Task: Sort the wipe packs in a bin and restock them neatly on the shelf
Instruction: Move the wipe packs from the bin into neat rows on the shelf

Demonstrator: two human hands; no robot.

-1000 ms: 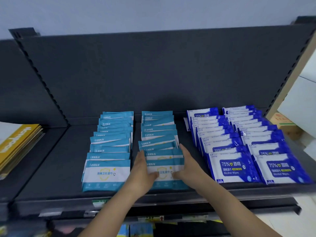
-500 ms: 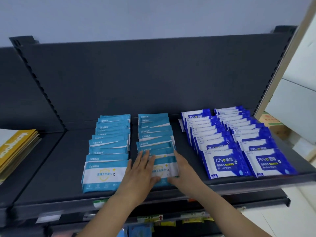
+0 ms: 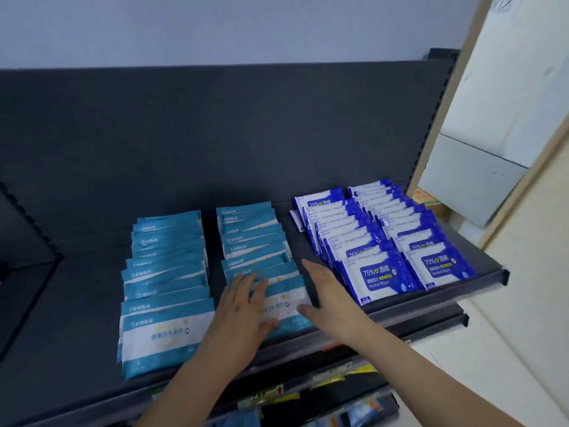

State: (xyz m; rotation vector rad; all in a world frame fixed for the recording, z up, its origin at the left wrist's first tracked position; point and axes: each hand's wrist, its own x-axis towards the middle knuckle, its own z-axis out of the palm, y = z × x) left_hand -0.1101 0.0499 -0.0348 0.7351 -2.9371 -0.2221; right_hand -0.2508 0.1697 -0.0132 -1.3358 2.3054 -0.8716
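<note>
On the dark shelf [image 3: 77, 334] lie four overlapping rows of wipe packs. Two rows are teal and white: the left teal row [image 3: 166, 282] and the middle teal row [image 3: 252, 241]. Two rows are dark blue alcohol wipe packs [image 3: 378, 248]. My left hand [image 3: 243, 306] lies flat with straight fingers on the front teal pack [image 3: 286, 306] of the middle row. My right hand [image 3: 326, 291] is open against that pack's right edge, fingers stretched along the row's side and thumb at the pack's front corner.
The shelf's dark back panel [image 3: 215, 134] rises behind the rows. A lower shelf [image 3: 323, 392] with price tags and packaged goods sits below the front lip. A light wooden panel [image 3: 508, 118] and a cardboard box [image 3: 428, 198] stand at the right.
The view has swung to the left and the yellow stack has left the frame. Both hands shifted from clasping the front teal pack's sides to lying flatter, the left on top of it.
</note>
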